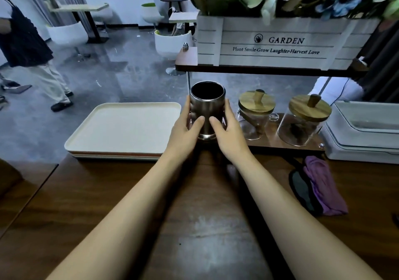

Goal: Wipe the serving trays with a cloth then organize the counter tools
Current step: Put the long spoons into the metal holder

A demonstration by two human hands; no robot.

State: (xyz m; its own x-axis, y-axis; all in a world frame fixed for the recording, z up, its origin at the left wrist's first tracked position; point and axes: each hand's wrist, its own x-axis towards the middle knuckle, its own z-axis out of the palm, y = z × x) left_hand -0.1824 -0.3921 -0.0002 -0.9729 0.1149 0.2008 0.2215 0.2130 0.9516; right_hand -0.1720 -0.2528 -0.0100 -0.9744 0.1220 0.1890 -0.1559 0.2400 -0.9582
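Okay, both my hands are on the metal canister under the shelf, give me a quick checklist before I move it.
1. Grip: left hand and right hand both hold the metal canister by its sides: ok.
2. Canister upright: ok.
3. Canister empty: inside is dark: cannot tell.
4. Room from the nearest glass jar: apart, though close to the right hand: ok.
5. Headroom under the shelf: cannot tell.
6. Purple cloth lying off to the right, away from the hands: ok.
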